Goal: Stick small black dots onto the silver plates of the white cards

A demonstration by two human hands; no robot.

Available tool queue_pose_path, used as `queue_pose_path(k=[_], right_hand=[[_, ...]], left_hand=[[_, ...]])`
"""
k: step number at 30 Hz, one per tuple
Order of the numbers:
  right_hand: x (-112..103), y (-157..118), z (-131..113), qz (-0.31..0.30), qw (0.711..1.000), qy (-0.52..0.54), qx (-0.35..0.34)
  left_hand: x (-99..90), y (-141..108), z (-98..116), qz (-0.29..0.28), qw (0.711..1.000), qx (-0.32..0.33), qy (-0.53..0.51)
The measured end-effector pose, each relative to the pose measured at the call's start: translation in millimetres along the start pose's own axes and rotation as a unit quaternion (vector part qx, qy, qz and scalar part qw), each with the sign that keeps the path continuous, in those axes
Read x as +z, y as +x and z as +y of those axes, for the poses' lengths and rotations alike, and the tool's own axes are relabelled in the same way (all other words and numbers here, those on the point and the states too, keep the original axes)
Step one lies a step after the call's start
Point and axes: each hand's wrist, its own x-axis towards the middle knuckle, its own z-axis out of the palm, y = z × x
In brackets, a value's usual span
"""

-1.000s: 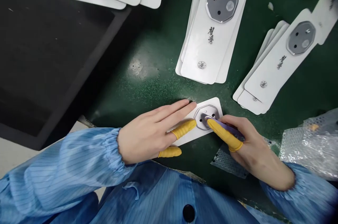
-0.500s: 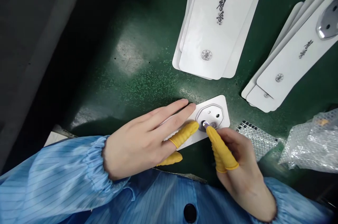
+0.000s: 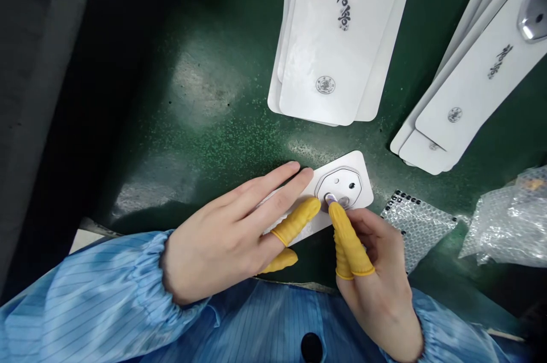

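Note:
A white panel (image 3: 363,195) with rounded corners lies near the table's front edge; its raised octagonal plate (image 3: 337,176) has small round holes. My left hand (image 3: 239,226) rests across the panel's left part, fingers stretched out, yellow covers on the index finger and thumb. My right hand (image 3: 367,260), with yellow covers on thumb and index finger, pinches a small purplish piece (image 3: 330,198) at the lower left hole of the plate. Most of that piece is hidden by the fingertips.
Stacks of white panels lie at the back (image 3: 333,55) and at the right (image 3: 465,89). Bubble wrap bearing small black round parts (image 3: 419,226) is right of my right hand. A clear plastic bag (image 3: 508,220) lies farther right. The table (image 3: 205,146) is green.
My right hand has shifted slightly left, its fingertips still at the lower left hole. My left hand stays on the panel. The whole view has shifted a little.

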Motion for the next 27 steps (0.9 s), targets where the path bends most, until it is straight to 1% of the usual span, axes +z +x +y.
queue_pose_path(k=[5,9,12,16,18,21,24,27], right_hand=[[1.3,-1.3,-2.9,-0.017,1.000,0.009,-0.020],[5.2,-2.5,-3.3,0.004,1.000,0.015,-0.008],[5.8,-3.5,-3.8,0.009,1.000,0.015,-0.010],[3.9,-4.0,-4.3,-0.017,0.999,-0.011,-0.050],[4.0,-3.9,-4.5,-0.029,0.997,-0.023,-0.067],[5.6,-2.8,-6.2,-0.021,0.998,-0.010,-0.057],[6.8,-0.6,-9.2,-0.025,0.998,-0.004,-0.056],[7.3,0.9,-10.9,-0.028,0.997,-0.002,-0.065]], left_hand=[[-0.5,0.6,0.2,0.003,1.000,0.002,0.005],[0.6,-0.6,-0.3,0.004,1.000,0.005,0.013],[0.9,-1.2,-1.6,0.006,1.000,0.007,0.016],[0.0,0.3,1.0,0.005,1.000,0.003,0.023],[0.2,2.2,6.3,-0.003,1.000,-0.014,0.024],[3.1,5.5,17.0,-0.001,0.998,-0.056,0.010],[8.7,7.7,24.8,0.023,0.996,-0.083,-0.002],[13.4,9.2,26.8,0.054,0.994,-0.091,0.006]])
